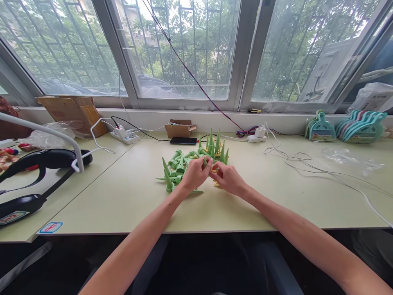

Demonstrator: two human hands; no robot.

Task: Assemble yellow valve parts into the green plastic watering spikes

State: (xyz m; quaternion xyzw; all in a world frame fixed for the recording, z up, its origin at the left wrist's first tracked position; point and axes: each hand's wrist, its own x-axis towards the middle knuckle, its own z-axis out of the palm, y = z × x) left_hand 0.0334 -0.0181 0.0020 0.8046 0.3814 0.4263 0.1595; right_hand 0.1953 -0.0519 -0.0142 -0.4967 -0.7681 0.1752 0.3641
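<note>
My left hand (196,171) is closed around a green plastic spike (205,161), only a small part of which shows between the fingers. Right beside it, my right hand (229,178) has its fingertips pinched together; what they hold, if anything, is hidden. A pile of loose green cone-shaped spikes (180,163) lies behind and left of my left hand, pointing various ways. Beyond both hands, several more green spikes (217,142) stand upright, points up. Small yellow pieces (217,185) show beneath and beside my right hand, partly covered by it.
A black phone (183,141) lies before a small open cardboard box (180,130). Power strips (124,135) and white cables (302,159) run along the back and right. At left sits a black headset (46,159); at right stand teal dustpan-like items (321,128) and clear plastic wrap (350,159).
</note>
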